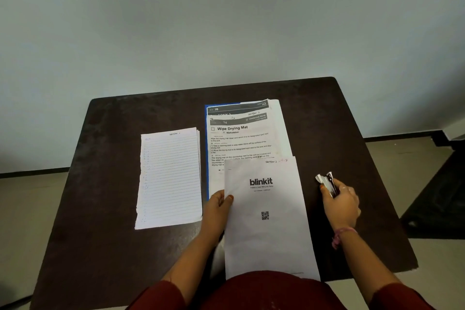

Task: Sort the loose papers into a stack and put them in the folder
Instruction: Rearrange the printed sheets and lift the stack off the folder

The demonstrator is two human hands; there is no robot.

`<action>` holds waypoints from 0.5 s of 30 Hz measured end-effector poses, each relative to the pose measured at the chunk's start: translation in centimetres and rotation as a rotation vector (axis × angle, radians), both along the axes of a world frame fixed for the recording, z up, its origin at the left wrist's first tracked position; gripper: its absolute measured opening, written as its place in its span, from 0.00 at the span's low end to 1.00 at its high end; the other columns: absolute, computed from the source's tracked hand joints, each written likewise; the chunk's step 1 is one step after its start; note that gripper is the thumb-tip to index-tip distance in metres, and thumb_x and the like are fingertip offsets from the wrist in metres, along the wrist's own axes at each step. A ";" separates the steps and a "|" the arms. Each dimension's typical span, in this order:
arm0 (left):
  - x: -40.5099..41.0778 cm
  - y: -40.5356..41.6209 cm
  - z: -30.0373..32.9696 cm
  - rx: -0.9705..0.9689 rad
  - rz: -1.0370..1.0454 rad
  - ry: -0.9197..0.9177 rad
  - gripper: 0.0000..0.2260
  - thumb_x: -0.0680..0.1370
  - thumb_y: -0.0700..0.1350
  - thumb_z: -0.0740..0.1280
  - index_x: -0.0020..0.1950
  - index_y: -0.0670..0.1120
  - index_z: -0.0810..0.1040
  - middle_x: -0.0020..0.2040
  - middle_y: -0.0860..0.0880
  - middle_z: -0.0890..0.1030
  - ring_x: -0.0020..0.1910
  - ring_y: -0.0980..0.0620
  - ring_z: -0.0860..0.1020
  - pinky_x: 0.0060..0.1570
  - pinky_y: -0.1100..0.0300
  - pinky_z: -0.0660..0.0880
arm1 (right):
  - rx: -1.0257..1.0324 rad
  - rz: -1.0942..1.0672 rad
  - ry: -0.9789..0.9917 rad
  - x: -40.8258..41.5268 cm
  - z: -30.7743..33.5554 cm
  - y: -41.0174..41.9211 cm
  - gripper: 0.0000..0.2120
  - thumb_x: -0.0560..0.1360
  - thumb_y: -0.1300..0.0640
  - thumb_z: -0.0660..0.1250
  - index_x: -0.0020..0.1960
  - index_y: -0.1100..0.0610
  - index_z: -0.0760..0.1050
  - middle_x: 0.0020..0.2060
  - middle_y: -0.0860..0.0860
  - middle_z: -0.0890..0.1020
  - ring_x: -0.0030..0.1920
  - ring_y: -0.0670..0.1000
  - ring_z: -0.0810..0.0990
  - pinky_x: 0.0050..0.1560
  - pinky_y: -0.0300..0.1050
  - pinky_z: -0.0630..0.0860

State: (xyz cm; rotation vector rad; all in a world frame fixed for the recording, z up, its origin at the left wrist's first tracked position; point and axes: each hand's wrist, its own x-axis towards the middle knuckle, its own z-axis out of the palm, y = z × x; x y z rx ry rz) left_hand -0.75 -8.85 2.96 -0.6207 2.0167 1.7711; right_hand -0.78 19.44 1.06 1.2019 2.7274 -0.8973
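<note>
- Head view: a dark brown desk [105,184] stands against a pale wall, and the person's two forearms reach onto it from the bottom edge.
- The left hand [217,206] pinches the left edge of a white sheet printed "blinkit" [266,221], thumb on top and the other fingers hidden beneath; its grip is clamped on that sheet.
- The blinkit sheet lies lengthwise toward the person, its near end reaching the desk's front edge and its far end overlapping the printed pages behind it.
- Those printed pages [241,138], the top one headed "Wipe Drying Mat", sit in a loosely fanned pile on a blue folder [206,148], of which only a strip shows along the left side and the far left corner.
- To the left, just beside the folder and apart from it, a small stack of lined sheets [169,178] lies flat, with ragged left edges and handwriting at the top.
- The right hand [342,202] is off to the right of the papers, above the desk, fingers curled round a small stapler [328,182] whose metal end sticks out above the fist; its grip is closed on the stapler.
- A pink band [339,235] circles the right wrist.
</note>
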 end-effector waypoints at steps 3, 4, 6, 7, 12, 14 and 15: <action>0.3 0.1 0.1 0.010 0.038 0.007 0.06 0.81 0.41 0.62 0.50 0.45 0.78 0.48 0.45 0.83 0.49 0.46 0.82 0.51 0.50 0.78 | 0.046 0.026 -0.039 0.6 0.0 -0.3 0.21 0.77 0.53 0.66 0.68 0.56 0.71 0.62 0.59 0.74 0.64 0.59 0.70 0.62 0.60 0.66; 0.3 0.1 0.1 0.015 0.050 0.009 0.06 0.81 0.40 0.61 0.50 0.45 0.78 0.49 0.45 0.83 0.49 0.45 0.82 0.51 0.49 0.78 | 0.052 0.031 -0.040 0.6 -0.1 -0.4 0.21 0.77 0.53 0.66 0.68 0.56 0.71 0.62 0.59 0.74 0.64 0.59 0.70 0.62 0.60 0.67; 0.5 0.1 0.2 0.024 0.073 0.014 0.06 0.81 0.40 0.61 0.50 0.46 0.78 0.49 0.44 0.83 0.50 0.44 0.81 0.53 0.48 0.77 | 0.060 0.025 -0.030 0.7 -0.1 -0.5 0.20 0.76 0.53 0.67 0.67 0.56 0.72 0.61 0.59 0.74 0.63 0.59 0.71 0.62 0.59 0.67; 0.5 0.1 0.3 0.034 0.086 0.019 0.06 0.81 0.39 0.61 0.51 0.46 0.78 0.49 0.45 0.83 0.50 0.44 0.81 0.54 0.49 0.77 | 0.060 0.021 -0.022 0.7 -0.1 -0.5 0.20 0.76 0.53 0.67 0.66 0.57 0.73 0.61 0.59 0.74 0.63 0.59 0.71 0.61 0.59 0.67; 0.5 -0.2 0.8 0.063 0.118 0.038 0.07 0.81 0.39 0.60 0.55 0.46 0.76 0.52 0.47 0.82 0.50 0.49 0.81 0.50 0.58 0.77 | 0.048 0.000 -0.045 0.6 0.8 -1.0 0.25 0.75 0.54 0.69 0.70 0.58 0.69 0.65 0.59 0.70 0.65 0.60 0.68 0.63 0.61 0.67; 0.4 -0.6 0.9 0.082 0.136 0.049 0.09 0.81 0.39 0.60 0.60 0.43 0.75 0.54 0.46 0.82 0.51 0.50 0.80 0.48 0.63 0.75 | 0.051 0.035 0.044 0.7 1.5 -2.0 0.24 0.76 0.54 0.67 0.70 0.58 0.68 0.66 0.58 0.69 0.66 0.59 0.67 0.64 0.58 0.66; 0.3 -0.8 1.1 0.086 0.144 0.055 0.10 0.81 0.39 0.60 0.61 0.42 0.75 0.55 0.46 0.82 0.52 0.50 0.80 0.48 0.64 0.75 | 0.006 0.067 0.115 0.7 1.8 -2.7 0.22 0.77 0.54 0.65 0.69 0.58 0.69 0.66 0.58 0.69 0.67 0.58 0.67 0.65 0.57 0.67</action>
